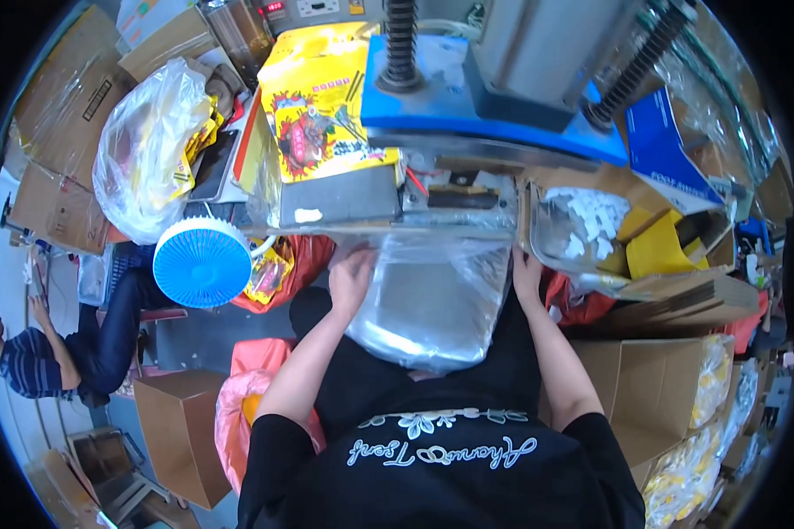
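A grey rectangular tray-like piece covered in clear plastic (432, 304) lies over my lap, below the front edge of a press. My left hand (352, 280) is at its upper left side, with fingers bent against the plastic edge. Close to its upper right corner is my right hand (527, 275), its fingers partly hidden by the bench edge and a box. Above the bench stands the press with a blue plate (494, 110) and spring-wound posts. Under it is a metal bed (463, 198) with a dark bar.
Yellow printed packaging (322, 106) lies beside the press. A blue fan (202, 262) and a clear bag (150, 145) are at left. A clear container of white pieces (582, 220) stands right. Cardboard boxes (181, 432) surround me. Another person (40, 361) sits far left.
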`<state>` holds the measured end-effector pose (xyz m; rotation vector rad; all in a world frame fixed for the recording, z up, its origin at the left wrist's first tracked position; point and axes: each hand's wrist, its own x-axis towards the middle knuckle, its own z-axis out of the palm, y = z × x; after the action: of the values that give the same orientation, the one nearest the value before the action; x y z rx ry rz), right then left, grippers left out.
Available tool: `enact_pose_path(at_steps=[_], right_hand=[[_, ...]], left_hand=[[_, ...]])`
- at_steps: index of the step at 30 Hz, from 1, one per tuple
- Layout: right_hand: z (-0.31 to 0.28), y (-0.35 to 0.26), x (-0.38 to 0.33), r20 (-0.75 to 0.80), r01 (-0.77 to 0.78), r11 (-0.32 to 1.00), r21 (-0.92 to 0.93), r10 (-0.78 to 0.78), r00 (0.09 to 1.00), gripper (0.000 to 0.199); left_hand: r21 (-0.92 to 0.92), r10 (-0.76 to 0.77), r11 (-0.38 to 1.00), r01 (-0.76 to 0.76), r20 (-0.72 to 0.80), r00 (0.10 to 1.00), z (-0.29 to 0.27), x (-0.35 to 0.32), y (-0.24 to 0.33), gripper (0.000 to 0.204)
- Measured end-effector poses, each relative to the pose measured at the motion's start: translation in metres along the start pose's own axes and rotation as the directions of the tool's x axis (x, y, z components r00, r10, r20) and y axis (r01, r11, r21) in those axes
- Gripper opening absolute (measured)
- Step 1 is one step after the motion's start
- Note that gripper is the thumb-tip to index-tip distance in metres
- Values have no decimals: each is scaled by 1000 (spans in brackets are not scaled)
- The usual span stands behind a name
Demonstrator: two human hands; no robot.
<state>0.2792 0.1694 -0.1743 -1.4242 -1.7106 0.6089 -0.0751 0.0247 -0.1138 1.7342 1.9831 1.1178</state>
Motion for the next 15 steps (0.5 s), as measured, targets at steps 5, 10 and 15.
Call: enact_pose_path(at_steps=[5, 10, 15], right_hand=[[4, 12, -4, 12, -38, 999, -14, 38, 999, 32], [-10, 29, -6, 34, -215, 975, -53, 216, 976, 31], [-14, 31, 4, 65, -287, 943, -171, 301, 951, 43]], left_hand=[[343, -178, 921, 185, -54, 983, 37, 61, -56, 36], [311, -17, 947, 83, -208, 978, 36, 94, -29, 44], [116, -7, 992, 42, -288, 958, 69, 102, -42, 43]])
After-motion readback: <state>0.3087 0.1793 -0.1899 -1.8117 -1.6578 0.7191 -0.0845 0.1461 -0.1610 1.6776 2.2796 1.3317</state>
